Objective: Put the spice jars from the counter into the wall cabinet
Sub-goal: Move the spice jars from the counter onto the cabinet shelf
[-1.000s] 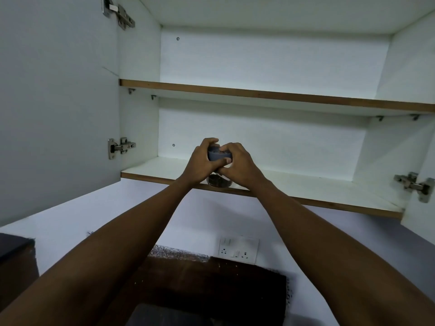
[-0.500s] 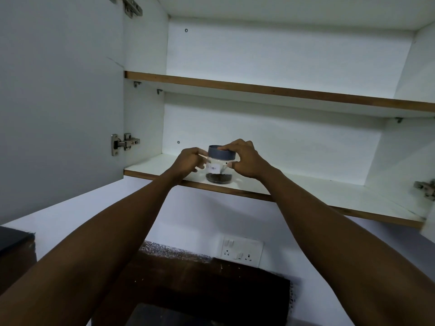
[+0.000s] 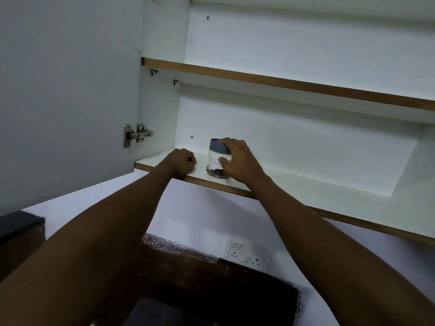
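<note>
Nearest the camera, two bare forearms reach up past a dark counter and a white wall socket plate toward the open wall cabinet. The left hand lies as a loose fist on the front edge of the bottom shelf, fingers curled under and holding nothing, just left of the jar and apart from it. The right hand grips the spice jar, fingers curled over the lid and the thumb pressed on the label. The jar stands upright on the bottom shelf, near its left end and front edge: a small clear container, pinched in at the waist, with a grey-blue lid and a shallow layer of dark spice at the bottom. The hand hides its right side. Its white label shows handwriting beginning "Blac"; the rest is covered by the thumb. Further back, a metal hinge joins the open left door to the cabinet wall, and the upper shelf runs off the right edge.
</note>
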A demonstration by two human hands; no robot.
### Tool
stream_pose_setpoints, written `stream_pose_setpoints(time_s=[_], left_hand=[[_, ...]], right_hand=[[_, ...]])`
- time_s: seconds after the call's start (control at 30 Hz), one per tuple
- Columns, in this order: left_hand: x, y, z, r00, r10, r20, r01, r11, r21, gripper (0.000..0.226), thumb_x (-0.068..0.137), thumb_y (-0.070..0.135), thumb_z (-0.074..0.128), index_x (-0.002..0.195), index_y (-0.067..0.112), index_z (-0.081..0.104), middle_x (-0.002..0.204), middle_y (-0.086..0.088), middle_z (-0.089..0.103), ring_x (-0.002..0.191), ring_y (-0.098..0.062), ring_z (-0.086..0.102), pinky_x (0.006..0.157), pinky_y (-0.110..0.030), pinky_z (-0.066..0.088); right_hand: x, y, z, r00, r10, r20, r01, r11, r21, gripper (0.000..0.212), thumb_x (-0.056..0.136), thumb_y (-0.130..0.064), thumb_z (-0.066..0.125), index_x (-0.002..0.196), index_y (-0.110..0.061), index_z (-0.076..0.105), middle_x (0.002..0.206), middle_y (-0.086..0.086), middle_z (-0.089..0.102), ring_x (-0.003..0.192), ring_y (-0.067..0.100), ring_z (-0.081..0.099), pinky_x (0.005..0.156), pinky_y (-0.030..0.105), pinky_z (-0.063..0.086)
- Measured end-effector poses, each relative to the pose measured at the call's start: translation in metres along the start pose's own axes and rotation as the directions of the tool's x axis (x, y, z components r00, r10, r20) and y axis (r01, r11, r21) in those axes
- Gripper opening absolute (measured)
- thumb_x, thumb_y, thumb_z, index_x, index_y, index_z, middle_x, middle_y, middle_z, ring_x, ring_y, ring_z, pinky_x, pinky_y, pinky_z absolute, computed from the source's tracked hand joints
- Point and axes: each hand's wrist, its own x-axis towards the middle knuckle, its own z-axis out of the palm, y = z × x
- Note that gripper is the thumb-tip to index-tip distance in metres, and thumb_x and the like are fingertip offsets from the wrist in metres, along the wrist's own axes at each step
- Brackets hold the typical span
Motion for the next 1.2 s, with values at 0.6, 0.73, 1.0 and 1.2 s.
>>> stream_pose_setpoints(time_s=[0.6,0.73,1.0,1.2], left_hand=[[0.022,-0.024,0.017,0.900,-0.269,-0.342,0.257,0.963,-0.083,0.020,0.088,0.019,0.063,0.098,0.004,0.070,0.095,-0.016,0.071,0.089,-0.033,0.069,0.078,-0.039,0.060],[0.028,-0.028,0.018,0.910,-0.275,-0.311,0.257,0.962,-0.097,0.014,0.088,0.019,0.062,0.093,0.007,0.066,0.094,-0.014,0.070,0.087,-0.031,0.068,0.080,-0.039,0.060],[0.032,-0.030,0.019,0.919,-0.278,-0.279,0.255,0.960,-0.116,0.019,0.090,0.023,0.066,0.097,0.006,0.068,0.095,-0.014,0.071,0.084,-0.028,0.067,0.079,-0.037,0.060],[0.029,-0.031,0.021,0.933,-0.259,-0.248,0.252,0.966,-0.063,0.028,0.092,0.027,0.063,0.110,0.005,0.066,0.108,-0.014,0.070,0.099,-0.030,0.067,0.080,-0.036,0.053]], right_hand=[[0.142,0.019,0.103,0.994,0.090,0.067,-0.085,0.994,-0.072,0.038,0.092,-0.013,0.069,0.129,-0.008,0.059,0.129,0.015,0.065,0.120,0.035,0.063,0.101,0.047,0.055],[0.158,0.024,0.118,0.995,0.081,0.059,-0.076,0.994,-0.079,0.041,0.091,-0.014,0.071,0.130,-0.009,0.059,0.131,0.014,0.066,0.123,0.034,0.062,0.102,0.047,0.054],[0.169,0.034,0.138,0.998,0.062,-0.003,-0.062,0.995,-0.075,0.045,0.093,-0.018,0.070,0.135,-0.010,0.057,0.134,0.012,0.063,0.129,0.033,0.056,0.101,0.052,0.054],[0.166,0.032,0.147,0.999,0.041,-0.033,-0.046,0.983,-0.178,0.057,0.087,-0.021,0.075,0.139,-0.011,0.052,0.137,0.009,0.059,0.132,0.030,0.051,0.100,0.045,0.053]])
